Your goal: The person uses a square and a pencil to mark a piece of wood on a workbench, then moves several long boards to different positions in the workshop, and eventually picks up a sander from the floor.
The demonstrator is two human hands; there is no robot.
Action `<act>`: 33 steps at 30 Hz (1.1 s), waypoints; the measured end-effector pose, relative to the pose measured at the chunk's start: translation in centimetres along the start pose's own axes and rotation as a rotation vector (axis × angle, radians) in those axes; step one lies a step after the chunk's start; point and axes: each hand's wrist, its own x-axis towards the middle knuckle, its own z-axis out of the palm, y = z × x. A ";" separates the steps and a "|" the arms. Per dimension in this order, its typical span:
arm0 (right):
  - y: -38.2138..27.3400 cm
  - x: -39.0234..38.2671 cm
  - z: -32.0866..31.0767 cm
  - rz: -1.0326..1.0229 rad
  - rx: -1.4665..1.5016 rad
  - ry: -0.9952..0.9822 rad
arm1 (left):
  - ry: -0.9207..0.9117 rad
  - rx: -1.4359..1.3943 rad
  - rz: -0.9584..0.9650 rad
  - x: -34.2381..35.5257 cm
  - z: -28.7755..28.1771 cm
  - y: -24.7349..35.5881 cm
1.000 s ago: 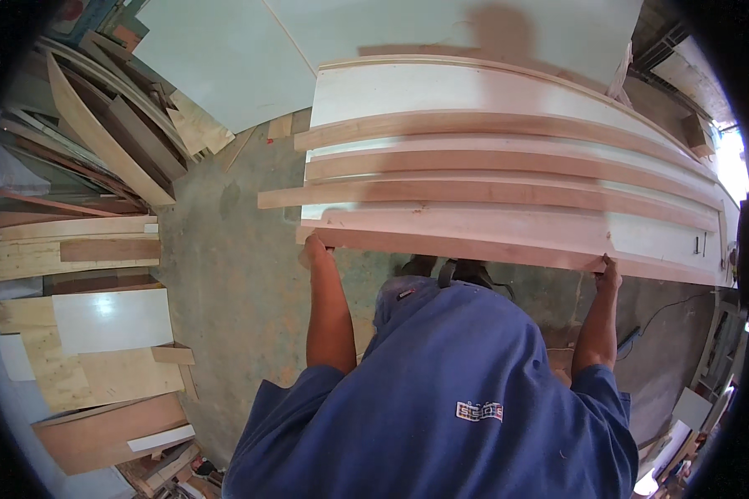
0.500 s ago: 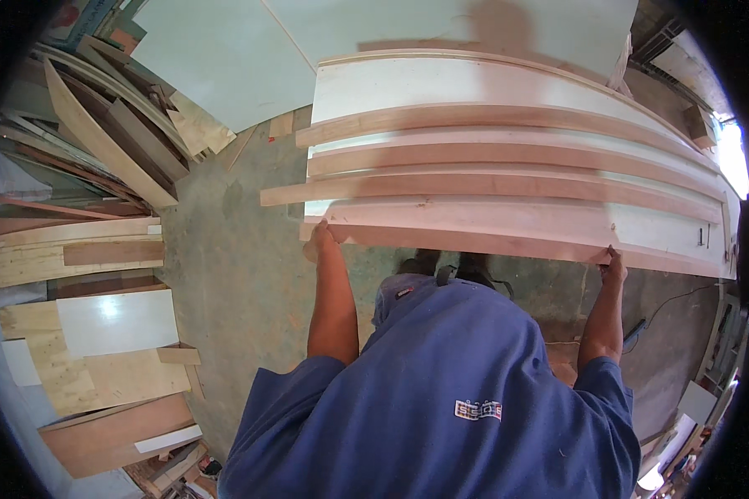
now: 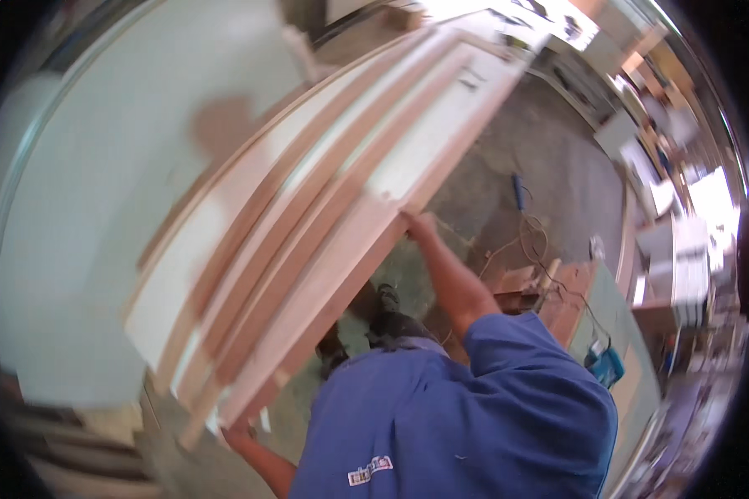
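Observation:
A wide, pale reddish wooden board (image 3: pixel 334 287) lies along the near edge of a white panel (image 3: pixel 420 154). My left hand (image 3: pixel 240 432) is closed on the board's near left end, its fingers partly hidden and blurred. Farther up the same edge, my right hand (image 3: pixel 416 223) grips the board with the fingers tucked under it. Beyond the board, several long wooden strips (image 3: pixel 293 281) run side by side across the panel, roughly parallel. Small dark marks or pieces (image 3: pixel 472 79) show near the panel's far right end; motion blur hides what they are.
A large pale green sheet (image 3: pixel 100 208) fills the left side. At right, a blue power tool (image 3: pixel 606 366) sits on a greenish board, near a tangled cord (image 3: pixel 534 241) and a blue-handled thing (image 3: pixel 518 191). Stacked boards (image 3: pixel 83 457) lie at lower left; cluttered shelving stands far right.
My view has swung to the right, so the panel and strips now run diagonally. Both hands keep their hold on the board's near edge. The power tool has come into view.

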 end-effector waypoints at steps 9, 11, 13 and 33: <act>13.4 8.1 -16.6 0.165 0.177 -0.102 | 0.897 0.270 -0.227 -2.1 5.9 21.6; 19.8 11.1 -19.8 -0.148 -0.337 0.006 | 0.811 0.152 -0.012 -3.0 10.9 29.5; 24.8 11.1 -24.5 -0.277 -0.540 0.038 | 0.637 -0.059 0.329 -9.5 18.0 42.1; 26.3 18.8 -46.2 0.751 0.651 0.342 | -0.328 -0.026 1.468 -52.5 54.8 103.0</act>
